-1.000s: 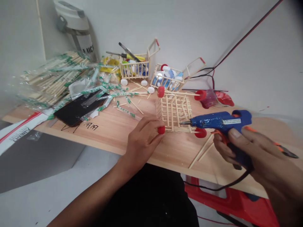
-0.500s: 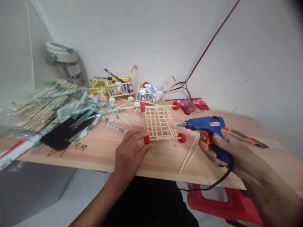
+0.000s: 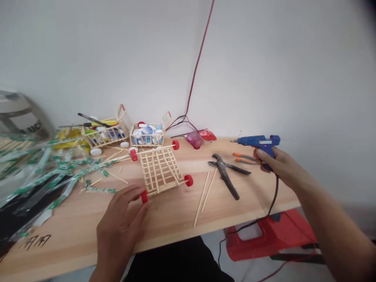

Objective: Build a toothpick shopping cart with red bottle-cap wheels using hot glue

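Observation:
A small cart of wooden sticks lies upside down on the wooden table, its grid bottom facing up and its red wheels at the corners. My left hand pinches the near-left red wheel between thumb and fingers. Off to the right, my right hand grips a blue glue gun by its handle, lifted over the table, nozzle pointing left and away from the cart. Two loose sticks lie between the cart and the pliers.
Two finished-looking stick carts filled with caps stand near the wall. Plastic packaging covers a phone on the left. Orange-handled pliers lie under the glue gun, whose black cord hangs over the table edge above a red stool.
My right hand has carried the glue gun away from the cart to the right, uncovering the dark pliers. The view has turned right. My left hand stays at the same wheel.

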A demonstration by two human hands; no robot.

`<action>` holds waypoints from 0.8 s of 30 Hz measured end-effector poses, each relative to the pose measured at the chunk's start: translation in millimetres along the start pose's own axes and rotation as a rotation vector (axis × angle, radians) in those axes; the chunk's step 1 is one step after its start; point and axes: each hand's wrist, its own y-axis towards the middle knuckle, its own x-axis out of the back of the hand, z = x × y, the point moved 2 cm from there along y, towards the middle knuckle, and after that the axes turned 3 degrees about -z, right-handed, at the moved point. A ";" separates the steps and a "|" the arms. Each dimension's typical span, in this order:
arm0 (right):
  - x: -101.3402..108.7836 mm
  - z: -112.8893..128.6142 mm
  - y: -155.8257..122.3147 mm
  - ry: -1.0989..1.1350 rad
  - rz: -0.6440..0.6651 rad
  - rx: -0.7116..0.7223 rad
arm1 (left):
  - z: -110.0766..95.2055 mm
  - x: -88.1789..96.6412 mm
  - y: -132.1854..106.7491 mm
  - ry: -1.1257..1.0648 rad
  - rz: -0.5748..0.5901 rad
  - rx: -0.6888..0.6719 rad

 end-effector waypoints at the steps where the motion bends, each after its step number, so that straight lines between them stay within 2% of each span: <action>1: 3.0 -8.2 3.7 -0.016 -0.033 0.002 | -0.5 -0.4 0.0 -0.001 -0.003 0.018; 6: 11.3 -53.3 20.8 -0.072 -0.165 -0.025 | -4.3 -1.9 0.8 -0.003 -0.014 0.110; 13: 7.8 -85.3 32.8 -0.032 -0.147 -0.063 | -5.4 -1.9 0.3 0.033 0.020 0.172; 20: 6.9 -111.1 46.7 -0.154 -0.115 -0.156 | -3.9 -2.7 0.9 0.041 0.008 0.086; 24: 20.2 -119.8 57.8 -0.444 -0.148 -0.188 | -7.6 -3.1 1.7 0.004 0.038 0.000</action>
